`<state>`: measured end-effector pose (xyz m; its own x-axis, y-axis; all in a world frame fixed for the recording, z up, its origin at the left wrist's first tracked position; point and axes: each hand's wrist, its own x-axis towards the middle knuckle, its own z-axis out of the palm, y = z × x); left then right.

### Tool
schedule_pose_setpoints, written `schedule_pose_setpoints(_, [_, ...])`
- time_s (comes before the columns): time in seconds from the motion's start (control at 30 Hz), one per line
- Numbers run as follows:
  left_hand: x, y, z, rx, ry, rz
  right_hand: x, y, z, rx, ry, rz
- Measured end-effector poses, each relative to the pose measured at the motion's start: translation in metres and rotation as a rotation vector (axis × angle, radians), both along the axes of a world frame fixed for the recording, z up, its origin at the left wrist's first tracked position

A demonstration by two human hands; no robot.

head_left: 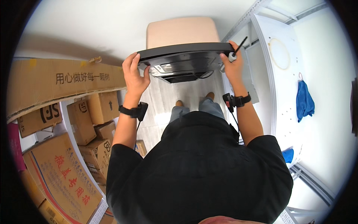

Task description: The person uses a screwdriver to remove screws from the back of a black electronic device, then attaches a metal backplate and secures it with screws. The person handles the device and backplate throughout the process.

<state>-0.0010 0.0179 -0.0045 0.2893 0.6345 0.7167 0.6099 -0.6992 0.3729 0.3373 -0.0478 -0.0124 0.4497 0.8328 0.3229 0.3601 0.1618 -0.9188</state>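
Out in front of me, above the floor, I hold a wide black panel that looks like a monitor (186,47), its glossy underside turned partly toward me. My left hand (136,76) grips its left end, fingers over the top edge and thumb below. At the other end, my right hand (234,67) has hold of the panel's right edge. Also in the right hand is a slim tool with a pale handle (232,56) and a black rod, perhaps a screwdriver. A dark cable loops under the panel. Each wrist wears a black strapped device.
Beyond the panel, a beige block with rounded corners (182,31) stands against the wall. Shelves of cardboard boxes (61,175) line the left side, with a long carton (67,76) on top. On the right is a white perforated panel (283,93), with a blue cloth (305,99) hanging near it.
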Motion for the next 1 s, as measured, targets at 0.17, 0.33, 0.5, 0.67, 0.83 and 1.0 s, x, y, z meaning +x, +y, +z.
schedule_pose_setpoints(0.17, [0.003, 0.007, 0.017, -0.219, -0.015, -0.008, -0.004, -0.004, 0.001, -0.015, 0.035, -0.042])
schedule_pose_setpoints(0.33, [0.015, 0.004, 0.012, -0.292, -0.069, 0.041, -0.004, -0.005, -0.005, -0.046, 0.029, -0.06])
schedule_pose_setpoints(0.5, [0.019, 0.007, 0.008, -0.241, -0.048, 0.098, -0.003, -0.004, -0.008, -0.027, -0.022, -0.084])
schedule_pose_setpoints(0.67, [0.03, 0.004, 0.032, -0.138, 0.229, 0.221, -0.001, -0.004, -0.007, -0.054, -0.056, -0.104])
schedule_pose_setpoints(0.83, [0.064, -0.004, 0.061, -0.082, 0.253, -0.007, -0.005, -0.005, -0.002, -0.037, -0.06, -0.094])
schedule_pose_setpoints(1.0, [0.095, -0.002, 0.044, -0.02, 0.244, -0.04, -0.003, -0.006, -0.004, -0.034, -0.06, -0.085])
